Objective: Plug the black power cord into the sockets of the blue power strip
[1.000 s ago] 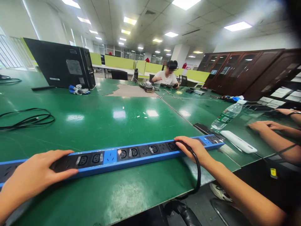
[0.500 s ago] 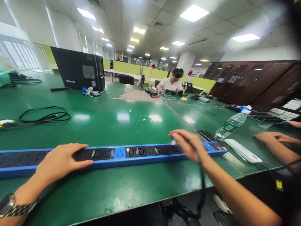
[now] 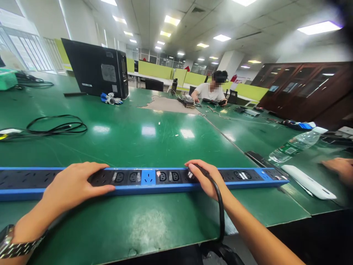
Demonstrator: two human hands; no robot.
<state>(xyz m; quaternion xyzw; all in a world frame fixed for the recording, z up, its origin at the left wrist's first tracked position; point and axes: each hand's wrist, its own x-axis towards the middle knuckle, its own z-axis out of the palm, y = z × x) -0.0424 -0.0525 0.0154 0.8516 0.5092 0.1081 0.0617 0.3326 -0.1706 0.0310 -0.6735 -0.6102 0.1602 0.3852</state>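
Note:
A long blue power strip (image 3: 149, 177) with black sockets lies across the near side of the green table (image 3: 124, 143). My left hand (image 3: 73, 184) lies flat on its left part, fingers stretched over the sockets. My right hand (image 3: 205, 176) is closed on a black plug at a socket right of the strip's middle. The plug's black cable (image 3: 220, 209) runs under my wrist and drops over the table's front edge.
A black computer case (image 3: 96, 71) stands at the back left, a coiled black cable (image 3: 57, 127) left of centre. At the right lie a water bottle (image 3: 296, 145), a white power bank (image 3: 307, 180) and another person's hand (image 3: 339, 167). A seated person (image 3: 211, 90) works far off.
My right hand lifted the plug from a socker near the strip's right end and set it down several sockets to the left. The view shifted right and down.

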